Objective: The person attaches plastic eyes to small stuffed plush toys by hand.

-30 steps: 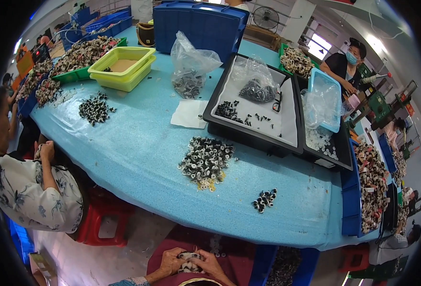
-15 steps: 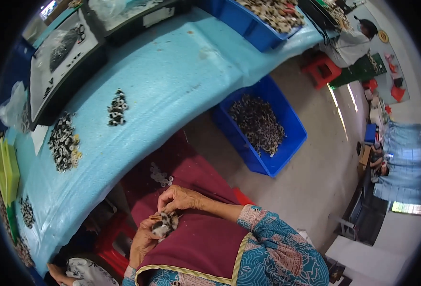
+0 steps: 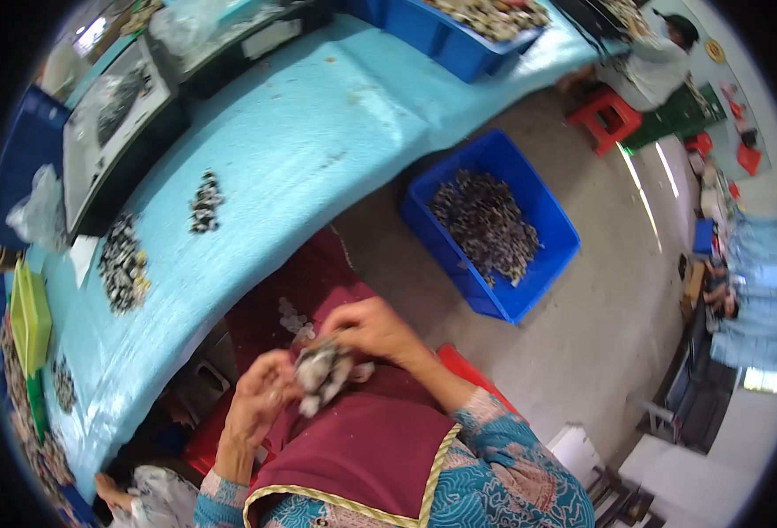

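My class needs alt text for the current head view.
A person's right hand holds a blurred, mottled furry piece over a maroon apron, left hand beside it. A blue-covered table bears piles of small parts; nearby stands a blue bin.

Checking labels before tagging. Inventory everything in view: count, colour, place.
Tablecloth: 1, light blue, upper left
Small-part piles: 3, mostly black and white, on tablecloth
Trays: 2, black, upper left
Plastic bags: several, clear, left and in trays
Tubs: count unclear, yellow-green, left
Filled bins: at least 2, blue, floor and table
Discs: cluster, whitish, on maroon cloth
Stools: at least 2, red, floor
Curtains: light blue, right
Co-workers: at least 2, pale tops, upper right, lower left
Apron: 1, maroon, lower centre
Fluffy piece: 1, black and cream, between hands
Left grip: 1, bare, beside piece, contact blurred
Right grip: 1, bare, at piece's top
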`<state>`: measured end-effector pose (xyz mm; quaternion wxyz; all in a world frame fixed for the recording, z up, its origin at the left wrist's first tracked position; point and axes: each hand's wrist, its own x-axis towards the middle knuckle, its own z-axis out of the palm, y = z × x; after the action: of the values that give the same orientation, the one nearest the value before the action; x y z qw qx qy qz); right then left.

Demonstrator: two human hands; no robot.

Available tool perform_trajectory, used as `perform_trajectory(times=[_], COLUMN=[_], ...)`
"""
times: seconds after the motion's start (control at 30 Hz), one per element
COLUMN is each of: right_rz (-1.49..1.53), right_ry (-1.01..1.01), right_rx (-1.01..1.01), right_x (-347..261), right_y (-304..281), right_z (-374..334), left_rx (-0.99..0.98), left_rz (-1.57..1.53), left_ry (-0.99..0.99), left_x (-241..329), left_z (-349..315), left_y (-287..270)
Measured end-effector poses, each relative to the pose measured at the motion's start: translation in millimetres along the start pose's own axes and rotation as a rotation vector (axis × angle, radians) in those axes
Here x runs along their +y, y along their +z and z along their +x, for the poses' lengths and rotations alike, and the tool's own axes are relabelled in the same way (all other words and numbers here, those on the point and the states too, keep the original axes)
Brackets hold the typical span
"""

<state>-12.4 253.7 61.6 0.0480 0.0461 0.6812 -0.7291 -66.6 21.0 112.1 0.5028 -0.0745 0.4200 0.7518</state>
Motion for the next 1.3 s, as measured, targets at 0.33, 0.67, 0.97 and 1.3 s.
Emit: perform_trajectory(times=[0.33, 0.67, 0.97, 1.3], right_rz=[-1.527, -0.681, -0.682, -1.136], right_ry=[0.008, -0.504, -0.655, -0.691], right_rx=[0.875, 0.194, 0.005, 0.542], right_x=[3.5, -134.5, -169.2, -215.3], right_y=[-200.8, -22.5, 48.0, -123.7], right_z=[-94.6, 157.6, 211.4, 194.3], left_rx=[0.149, 0.036, -0.503, -0.706], left_rz=[0.133, 0.506, 1.011, 1.263], left_ry=[0.025, 0.419, 1.364, 1.589], left_x=[-37.3, 12.4, 130.0, 184.9], left_z=[30.9, 14.4, -43.7, -9.3], left_y=[-18.2, 8.3, 105.3, 89.0])
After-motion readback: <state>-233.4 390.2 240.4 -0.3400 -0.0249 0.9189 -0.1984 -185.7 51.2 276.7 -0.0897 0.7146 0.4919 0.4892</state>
